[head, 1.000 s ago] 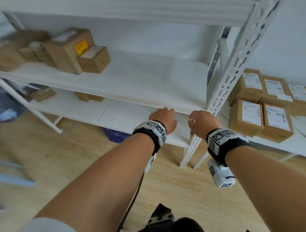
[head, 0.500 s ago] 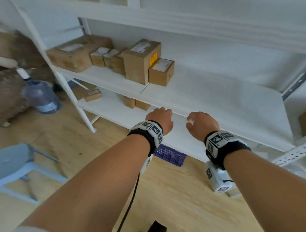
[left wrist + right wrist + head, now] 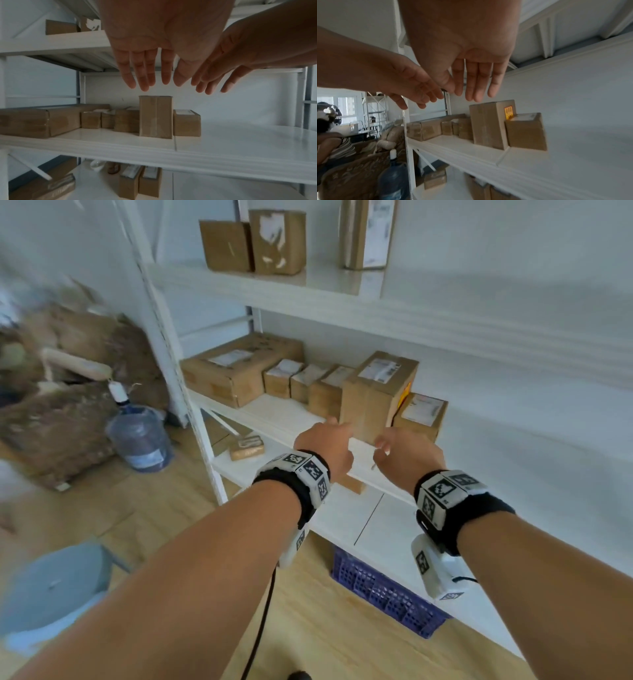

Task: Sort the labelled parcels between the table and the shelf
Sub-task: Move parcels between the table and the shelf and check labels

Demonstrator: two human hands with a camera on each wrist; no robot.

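At the shelf [image 3: 281,419]: left hand [image 3: 323,445] and right hand [image 3: 407,455] spread, empty, short of the tall box [image 3: 373,395]. Plain brown cardboard, taped seam.

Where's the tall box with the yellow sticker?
In the head view the tall box stands upright on the middle shelf, just beyond both hands, between a row of small boxes and a low box.

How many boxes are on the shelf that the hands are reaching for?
6: a big flat box at the left, three small boxes in a row, a tall box, and a small box on its right. More may hide behind.
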